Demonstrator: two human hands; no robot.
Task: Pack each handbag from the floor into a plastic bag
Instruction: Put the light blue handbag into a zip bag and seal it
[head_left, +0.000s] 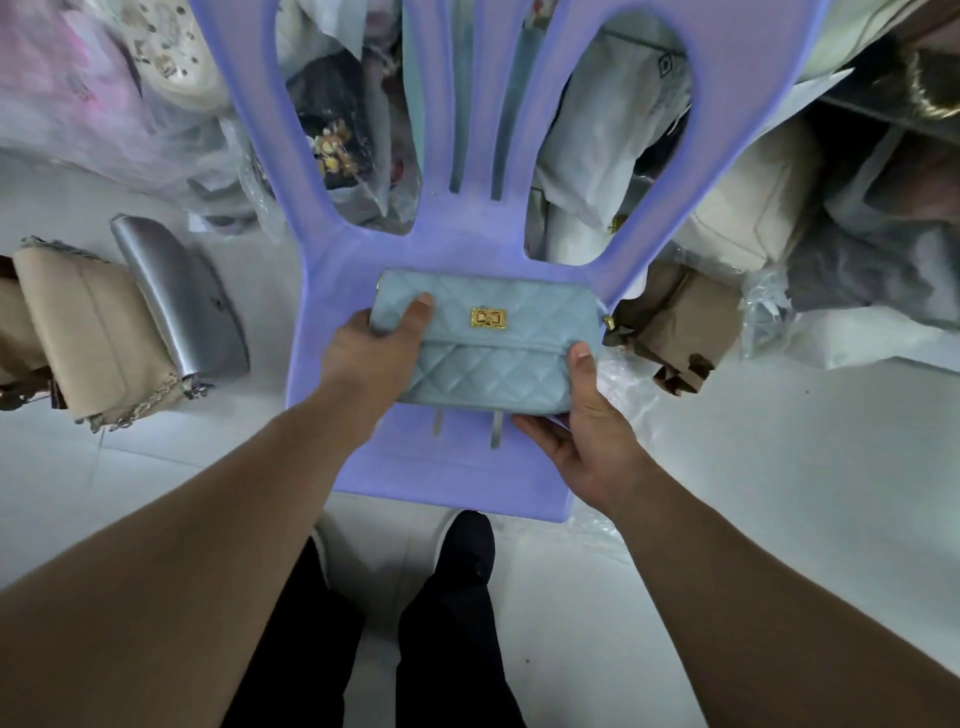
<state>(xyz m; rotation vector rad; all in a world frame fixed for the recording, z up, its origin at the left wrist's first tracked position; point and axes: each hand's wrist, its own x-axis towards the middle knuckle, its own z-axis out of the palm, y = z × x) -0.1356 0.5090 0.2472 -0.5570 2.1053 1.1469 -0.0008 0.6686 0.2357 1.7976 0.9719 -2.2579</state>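
Bare left hand (363, 358) and bare right hand (597, 447) on bare forearms; loose black trousers (311, 654); a black sock or shoe (467, 545) on one foot.

1 blue handbag (485, 347), 1 chair (457, 473)

One view only is given, taken from the head and aimed steeply down and slightly forward. The chair (452, 467) is seen from close above, the left hand (363, 353) and right hand (597, 447) mid-frame, the floor (753, 467) around.
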